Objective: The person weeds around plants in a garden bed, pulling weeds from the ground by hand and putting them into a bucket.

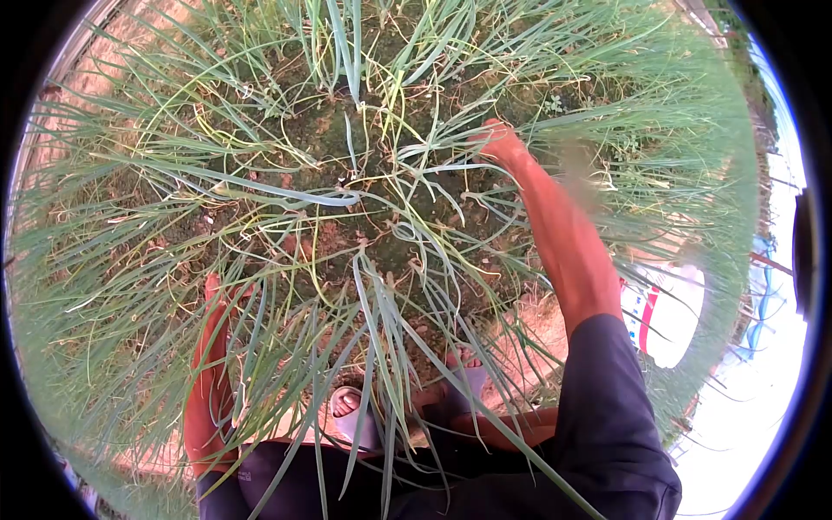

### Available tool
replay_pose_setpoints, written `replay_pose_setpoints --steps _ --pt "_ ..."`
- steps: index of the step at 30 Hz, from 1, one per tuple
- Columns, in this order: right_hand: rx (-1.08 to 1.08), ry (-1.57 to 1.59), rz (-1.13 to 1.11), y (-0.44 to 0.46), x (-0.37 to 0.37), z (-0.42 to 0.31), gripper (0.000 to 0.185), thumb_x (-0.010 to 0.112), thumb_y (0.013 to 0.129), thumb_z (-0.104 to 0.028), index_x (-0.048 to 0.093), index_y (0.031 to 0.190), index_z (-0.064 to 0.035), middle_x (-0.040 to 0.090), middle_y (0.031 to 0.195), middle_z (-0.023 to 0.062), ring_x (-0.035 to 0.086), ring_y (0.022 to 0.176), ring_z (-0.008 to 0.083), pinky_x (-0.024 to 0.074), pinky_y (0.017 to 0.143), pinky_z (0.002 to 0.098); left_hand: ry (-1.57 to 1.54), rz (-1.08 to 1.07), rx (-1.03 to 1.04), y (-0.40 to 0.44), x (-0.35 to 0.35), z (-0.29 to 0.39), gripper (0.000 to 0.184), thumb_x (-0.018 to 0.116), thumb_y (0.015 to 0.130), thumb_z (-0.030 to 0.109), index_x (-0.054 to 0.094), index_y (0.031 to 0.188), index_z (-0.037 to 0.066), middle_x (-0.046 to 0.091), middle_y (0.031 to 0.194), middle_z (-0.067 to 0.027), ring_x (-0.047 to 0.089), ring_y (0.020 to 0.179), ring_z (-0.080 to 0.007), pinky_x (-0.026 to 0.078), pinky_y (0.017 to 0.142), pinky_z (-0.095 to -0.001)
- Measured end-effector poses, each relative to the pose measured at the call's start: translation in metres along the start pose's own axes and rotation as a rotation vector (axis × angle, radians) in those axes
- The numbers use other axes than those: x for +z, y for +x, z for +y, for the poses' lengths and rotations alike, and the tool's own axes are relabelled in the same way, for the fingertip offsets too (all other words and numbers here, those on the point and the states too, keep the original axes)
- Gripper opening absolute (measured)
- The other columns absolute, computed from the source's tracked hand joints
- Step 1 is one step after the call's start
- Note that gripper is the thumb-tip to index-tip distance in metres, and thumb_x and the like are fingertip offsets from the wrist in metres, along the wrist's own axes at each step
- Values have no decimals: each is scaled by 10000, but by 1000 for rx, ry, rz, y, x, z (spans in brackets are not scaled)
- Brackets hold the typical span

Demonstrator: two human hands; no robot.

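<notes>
My right hand [498, 143] reaches low into the green onion plants [425, 160] right of the middle. Its fingers are curled down among the leaves and look closed. What they hold, if anything, is hidden. My left hand [224, 290] is at the lower left, partly covered by long onion leaves [269, 299]. Two of its fingers show apart, and nothing can be seen in them. Between the hands lies dark soil [334, 130] with thin, yellowing, bent leaves across it.
Dense onion leaves surround me and hang over my legs. My feet in sandals [355, 425] stand on reddish ground at the bed's near edge. A white bucket [676, 312] with a red stripe stands at the right, beyond my right forearm. Small weeds [552, 105] grow farther back.
</notes>
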State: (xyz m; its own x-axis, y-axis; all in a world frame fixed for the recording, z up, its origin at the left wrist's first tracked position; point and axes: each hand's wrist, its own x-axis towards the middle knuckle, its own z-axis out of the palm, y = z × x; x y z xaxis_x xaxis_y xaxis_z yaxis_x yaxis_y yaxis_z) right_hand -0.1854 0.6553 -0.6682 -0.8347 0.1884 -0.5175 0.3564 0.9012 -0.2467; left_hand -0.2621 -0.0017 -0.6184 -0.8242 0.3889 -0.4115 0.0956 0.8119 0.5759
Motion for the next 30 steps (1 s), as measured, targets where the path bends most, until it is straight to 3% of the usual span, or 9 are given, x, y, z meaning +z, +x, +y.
replay_pose_setpoints --steps 5,7,10,15,18,20,21,24,30 --pt "-90 -20 183 -7 -7 -5 268 590 787 -221 701 878 5 667 926 227 657 889 342 528 787 405 -9 -1 -10 3 2 -3 473 892 544 406 701 832 83 669 687 -81 615 643 -255 498 661 -396" --pt "53 66 254 -47 -61 -81 221 581 799 -168 692 836 19 682 838 200 675 790 309 531 707 393 -17 2 -7 2 2 -3 478 892 546 401 698 842 80 671 691 -82 618 645 -253 500 659 -394" --pt "-19 1193 181 -23 -38 -74 222 609 876 -230 663 766 -45 544 621 5 486 570 117 389 531 285 -28 5 -10 1 4 -4 485 893 549 393 695 858 77 672 697 -82 623 647 -251 503 655 -392" --pt "-111 845 253 -14 -42 -96 298 648 852 -292 658 1041 -61 640 804 70 587 726 139 480 680 307 -51 10 0 2 6 -1 497 895 553 381 688 883 72 675 707 -83 631 651 -247 508 649 -387" --pt "-80 584 199 -2 -42 -89 323 553 840 -249 628 1049 -14 654 929 194 618 833 282 479 747 390 -66 13 -2 1 5 0 505 896 556 374 684 899 68 677 713 -83 636 654 -245 511 646 -384" --pt "-164 540 218 -13 -64 -105 457 537 851 -392 632 892 54 639 869 226 591 782 316 462 743 402 -77 15 -2 1 4 5 511 896 558 369 682 909 66 678 717 -83 640 655 -244 513 643 -382" --pt "131 644 289 -17 -65 -122 635 551 823 -568 643 842 60 633 840 241 590 776 331 460 776 407 -83 14 -1 0 1 8 513 897 559 366 681 914 65 679 719 -83 641 656 -243 514 642 -381" --pt "178 197 30 -14 -77 -138 809 593 708 -745 660 925 32 656 922 243 635 891 392 477 827 439 -92 19 -9 -1 3 3 522 898 562 359 677 930 62 681 725 -84 646 658 -241 518 638 -378" --pt "-112 -211 220 -8 -59 -126 240 561 878 -272 551 828 -37 644 800 178 637 810 365 487 674 477 -133 18 -11 -1 1 9 540 899 568 344 669 961 55 684 738 -84 656 663 -236 524 631 -372"
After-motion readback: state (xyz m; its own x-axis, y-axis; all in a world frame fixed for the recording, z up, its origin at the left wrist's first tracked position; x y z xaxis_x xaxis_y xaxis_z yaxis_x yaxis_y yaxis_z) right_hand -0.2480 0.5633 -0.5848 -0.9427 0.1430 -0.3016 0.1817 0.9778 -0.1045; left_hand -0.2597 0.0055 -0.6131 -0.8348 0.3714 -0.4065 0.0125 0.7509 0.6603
